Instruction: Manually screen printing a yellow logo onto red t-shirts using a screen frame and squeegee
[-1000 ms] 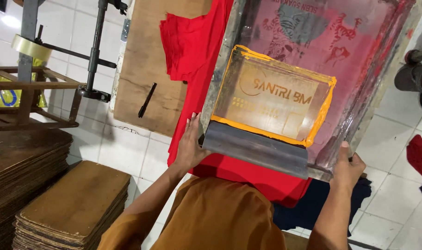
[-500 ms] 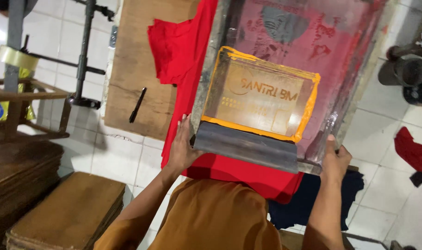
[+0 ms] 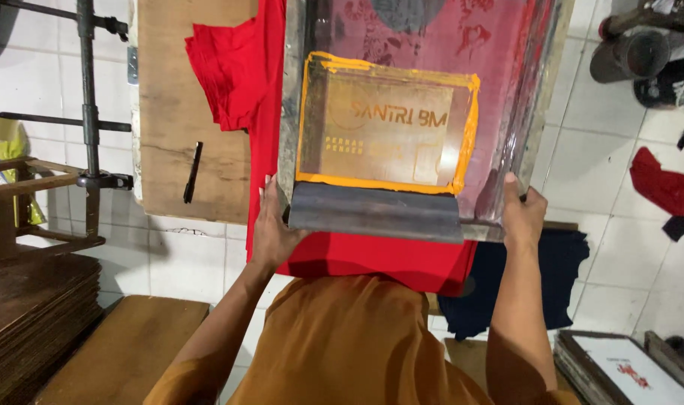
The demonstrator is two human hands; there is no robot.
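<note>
Screen-printing frame (image 3: 424, 112): rectangular, metal-edged, mesh stained pink-red, with an orange-bordered stencil window in its near half. It lies flat over a red garment (image 3: 372, 255) on a wooden worktop (image 3: 177, 112), its near edge at the worktop's near edge. A wide grey squeegee (image 3: 376, 212) rests across the frame's near end, just below the orange border. The red garment is spread under the frame, its hem hanging past the worktop's near edge; a folded red part lies by the frame's left side.
</note>
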